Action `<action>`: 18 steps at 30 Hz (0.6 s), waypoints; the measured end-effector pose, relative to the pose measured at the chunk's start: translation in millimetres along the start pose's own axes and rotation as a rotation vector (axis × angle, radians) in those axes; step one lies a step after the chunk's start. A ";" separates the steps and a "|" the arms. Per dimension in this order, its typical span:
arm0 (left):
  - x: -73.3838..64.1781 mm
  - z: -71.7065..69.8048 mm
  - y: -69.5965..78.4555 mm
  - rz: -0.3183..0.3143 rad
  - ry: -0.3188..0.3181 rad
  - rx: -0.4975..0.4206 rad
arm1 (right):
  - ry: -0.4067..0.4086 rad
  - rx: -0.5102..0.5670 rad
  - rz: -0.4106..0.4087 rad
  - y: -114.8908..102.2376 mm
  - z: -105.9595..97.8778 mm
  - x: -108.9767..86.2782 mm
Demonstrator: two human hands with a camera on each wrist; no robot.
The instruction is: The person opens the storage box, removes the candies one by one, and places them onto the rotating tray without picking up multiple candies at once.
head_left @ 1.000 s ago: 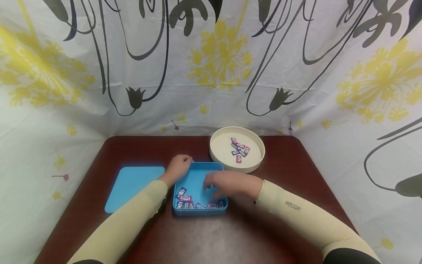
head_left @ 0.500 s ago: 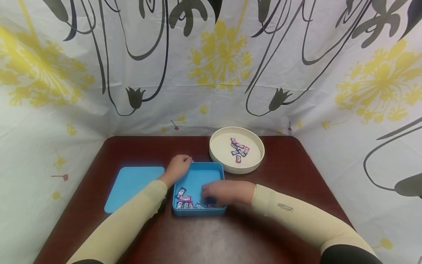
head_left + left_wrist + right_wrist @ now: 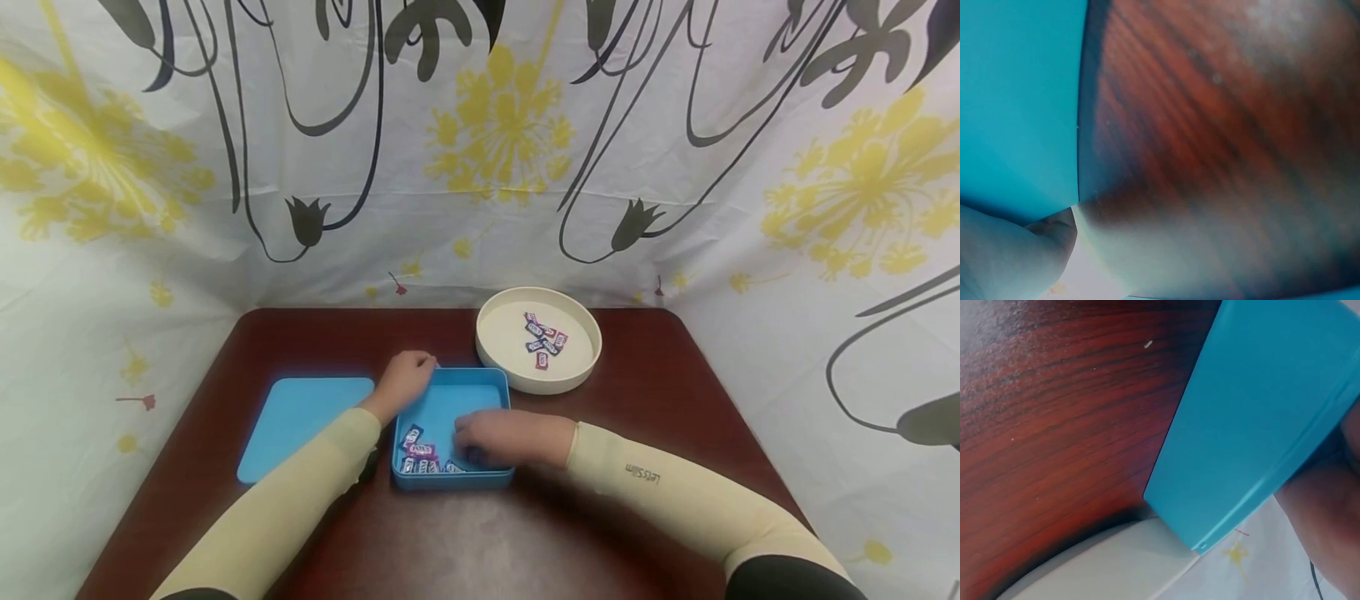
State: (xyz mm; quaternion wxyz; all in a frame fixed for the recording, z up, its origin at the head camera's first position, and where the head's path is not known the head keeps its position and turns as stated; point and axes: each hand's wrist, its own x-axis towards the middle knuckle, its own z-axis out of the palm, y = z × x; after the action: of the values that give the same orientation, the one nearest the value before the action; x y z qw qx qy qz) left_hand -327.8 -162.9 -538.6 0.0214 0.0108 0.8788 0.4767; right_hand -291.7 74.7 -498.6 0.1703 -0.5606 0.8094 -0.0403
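Note:
In the head view a blue rectangular box (image 3: 435, 408) stands open on the table. My left hand (image 3: 407, 379) grips its far left corner; the left wrist view shows part of that hand (image 3: 1054, 237) against the box wall. My right hand (image 3: 495, 437) reaches inside over the front right part, fingers curled down around a small dark blue wrapped candy (image 3: 474, 455), mostly hidden beneath them. Small candies in pink (image 3: 422, 451) and dark blue (image 3: 412, 436) wrappers lie along the box's front left. In the right wrist view the fingers pass behind the box wall (image 3: 1254, 425).
A round cream tray (image 3: 498, 377) with several wrapped candies stands behind the box to the right, close to its corner. A flat blue lid (image 3: 300, 425) lies left of the box. The dark red table (image 3: 465, 542) ends at a patterned curtain (image 3: 420, 233).
My right hand has moved down and slightly left into the box's front right part, covering the candies there. My left hand has stayed at the corner.

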 end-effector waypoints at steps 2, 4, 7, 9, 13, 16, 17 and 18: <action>-0.1 0.2 -0.1 -0.003 -0.004 -0.002 | 0.005 -0.017 0.000 0.2 0.6 0.3; 0.3 0.5 -0.5 -0.004 -0.006 -0.001 | 0.012 -0.041 -0.001 0.2 1.4 1.0; 0.2 0.6 -0.6 -0.003 -0.009 0.002 | 0.028 -0.115 -0.009 1.0 4.6 2.8; 0.4 0.6 -0.8 -0.003 -0.009 0.003 | 0.039 -0.184 -0.011 0.3 6.7 3.5; 0.5 0.9 -1.4 -0.001 -0.007 0.006 | 0.045 -0.310 -0.001 -3.9 9.8 2.6; 1.2 1.3 -2.3 -0.001 -0.006 0.008 | 0.044 -0.367 0.008 -8.3 9.8 0.9; 1.6 1.5 -2.6 -0.002 -0.006 0.008 | 0.044 -0.377 0.010 -9.9 9.2 0.6; 2.0 1.7 -3.1 -0.002 -0.007 0.009 | 0.044 -0.384 0.015 -10.9 9.0 0.5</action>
State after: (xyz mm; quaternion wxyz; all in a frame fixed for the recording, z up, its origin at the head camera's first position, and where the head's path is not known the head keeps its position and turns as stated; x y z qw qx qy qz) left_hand -329.7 -163.0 -542.2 0.0248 0.0118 0.8809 0.4725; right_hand -279.3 71.3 -504.4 0.0426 -0.5758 0.8099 0.1036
